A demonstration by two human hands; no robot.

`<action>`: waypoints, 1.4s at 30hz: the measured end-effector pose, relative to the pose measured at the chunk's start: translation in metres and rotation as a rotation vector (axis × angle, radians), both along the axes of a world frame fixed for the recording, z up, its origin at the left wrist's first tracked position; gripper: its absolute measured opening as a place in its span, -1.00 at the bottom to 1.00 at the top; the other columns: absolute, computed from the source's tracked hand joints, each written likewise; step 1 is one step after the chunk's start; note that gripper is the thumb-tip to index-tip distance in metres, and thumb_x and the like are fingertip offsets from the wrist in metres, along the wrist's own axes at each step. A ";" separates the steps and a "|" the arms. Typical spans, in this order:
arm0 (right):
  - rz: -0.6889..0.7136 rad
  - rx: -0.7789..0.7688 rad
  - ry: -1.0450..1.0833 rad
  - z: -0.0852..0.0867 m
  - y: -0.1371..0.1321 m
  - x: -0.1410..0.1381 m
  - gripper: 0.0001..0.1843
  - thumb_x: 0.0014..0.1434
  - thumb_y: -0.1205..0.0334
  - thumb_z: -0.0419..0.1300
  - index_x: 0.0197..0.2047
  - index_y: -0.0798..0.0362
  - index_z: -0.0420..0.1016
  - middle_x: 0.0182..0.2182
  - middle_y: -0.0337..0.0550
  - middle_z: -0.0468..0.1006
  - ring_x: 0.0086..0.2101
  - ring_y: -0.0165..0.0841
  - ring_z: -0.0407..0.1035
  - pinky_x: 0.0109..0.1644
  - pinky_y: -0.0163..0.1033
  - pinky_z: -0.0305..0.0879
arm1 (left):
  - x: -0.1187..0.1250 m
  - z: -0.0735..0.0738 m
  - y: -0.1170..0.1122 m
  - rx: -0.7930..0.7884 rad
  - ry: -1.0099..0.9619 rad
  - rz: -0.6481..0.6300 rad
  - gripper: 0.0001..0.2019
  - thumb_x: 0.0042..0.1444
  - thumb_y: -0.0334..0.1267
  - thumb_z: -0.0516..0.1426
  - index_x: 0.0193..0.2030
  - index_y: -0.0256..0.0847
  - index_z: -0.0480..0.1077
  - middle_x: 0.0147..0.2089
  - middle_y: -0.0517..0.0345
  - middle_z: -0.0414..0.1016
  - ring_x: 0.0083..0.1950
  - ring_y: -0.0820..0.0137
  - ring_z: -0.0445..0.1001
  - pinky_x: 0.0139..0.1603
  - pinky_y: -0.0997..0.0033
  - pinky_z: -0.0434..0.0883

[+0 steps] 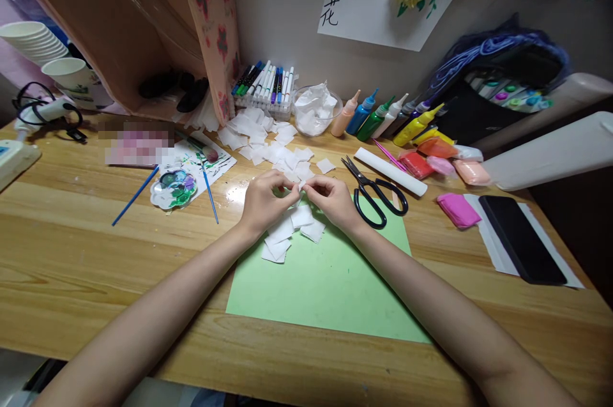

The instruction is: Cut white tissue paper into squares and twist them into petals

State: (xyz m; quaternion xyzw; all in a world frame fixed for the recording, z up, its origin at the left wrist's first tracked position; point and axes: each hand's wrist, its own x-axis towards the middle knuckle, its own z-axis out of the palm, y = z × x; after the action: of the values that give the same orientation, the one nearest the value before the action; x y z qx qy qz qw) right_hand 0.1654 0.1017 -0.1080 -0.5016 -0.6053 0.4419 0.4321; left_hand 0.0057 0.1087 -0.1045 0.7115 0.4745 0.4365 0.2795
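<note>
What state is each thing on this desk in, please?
left hand, pinching the paper square
right hand, pinching the same paper square
scissors, lying flat, untouched
paint bottles, capped, leaning back
phone, screen dark
bowl, full of white paper
palette, smeared with paint

1. Soft, even indoor light falls from above on my wooden desk [71, 247]; the middle is bright and colours read clearly
2. A small patch of glare shines on the wood just beside my left hand [263, 202]
3. Shadows on the desk are faint and short
4. The far right corner goes dim, nearly black
5. The wide lens bows the desk edge and stretches my forearms [158, 311] towards the bottom
6. A pixelated block [136, 142] hides one patch; the rest looks sharp
</note>
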 end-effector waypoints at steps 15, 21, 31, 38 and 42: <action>0.003 0.092 -0.109 0.005 -0.004 -0.003 -0.83 0.06 0.22 0.16 -0.47 0.13 0.49 -0.56 -0.21 0.39 -0.52 -0.46 0.17 -0.45 -0.31 0.08 | 0.002 0.002 -0.005 0.180 0.274 0.057 -0.91 0.04 -0.27 0.17 -0.40 -0.14 0.53 -0.42 0.19 0.49 -0.36 0.42 0.40 -0.29 0.38 0.24; -0.018 0.077 -0.080 0.004 -0.003 -0.003 -0.84 0.04 0.24 0.17 -0.50 0.13 0.45 -0.59 -0.25 0.34 -0.54 -0.47 0.15 -0.46 -0.31 0.07 | 0.001 0.002 -0.006 0.176 0.229 0.107 -0.91 0.05 -0.28 0.16 -0.42 -0.18 0.49 -0.39 0.18 0.50 -0.36 0.43 0.41 -0.30 0.41 0.25; -0.012 0.080 -0.063 0.004 -0.004 -0.002 -0.82 0.06 0.23 0.16 -0.46 0.15 0.50 -0.53 -0.19 0.43 -0.51 -0.45 0.22 -0.44 -0.32 0.11 | 0.001 0.002 -0.008 0.341 0.346 0.098 -0.92 0.05 -0.26 0.17 -0.39 -0.15 0.49 -0.39 0.23 0.51 -0.31 0.42 0.43 -0.27 0.37 0.19; -0.011 0.114 -0.119 0.004 -0.005 -0.004 -0.84 0.06 0.24 0.16 -0.46 0.13 0.51 -0.54 -0.19 0.44 -0.52 -0.45 0.20 -0.45 -0.31 0.11 | 0.001 0.003 -0.008 0.279 0.370 0.122 -0.91 0.01 -0.30 0.17 -0.48 -0.20 0.42 -0.44 0.23 0.48 -0.35 0.42 0.41 -0.30 0.37 0.18; -0.021 0.118 -0.107 0.002 -0.004 -0.004 -0.85 0.05 0.25 0.17 -0.47 0.13 0.48 -0.56 -0.22 0.39 -0.53 -0.46 0.18 -0.46 -0.32 0.09 | 0.001 0.004 -0.007 0.223 0.335 0.142 -0.92 0.01 -0.30 0.17 -0.47 -0.19 0.41 -0.44 0.24 0.47 -0.37 0.43 0.38 -0.30 0.39 0.19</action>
State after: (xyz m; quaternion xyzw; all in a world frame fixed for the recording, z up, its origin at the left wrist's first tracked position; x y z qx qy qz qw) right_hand 0.1611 0.0976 -0.1055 -0.5042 -0.6473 0.3737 0.4326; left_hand 0.0068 0.1017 -0.1002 0.7653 0.5122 0.3806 0.0848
